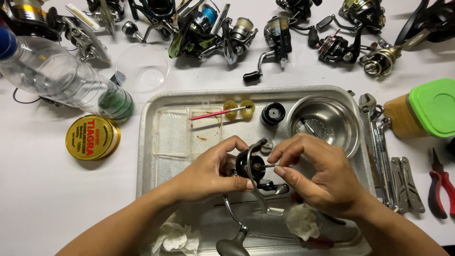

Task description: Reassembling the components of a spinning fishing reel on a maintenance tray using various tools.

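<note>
Clearly gripping: left hand [208,170] clamped on the black spinning reel [251,167] over the metal tray [156,142], near centre; right hand [317,175] pinching a small part at its shaft. Risky: could slip, roll among crumpled tissues [301,220].

Both my forearms are bare right up to the bottom edge of the view, no sleeves showing. My left hand [211,170] and right hand [315,173] wear no gloves, rings, watch or wristband; nails are short.
</note>
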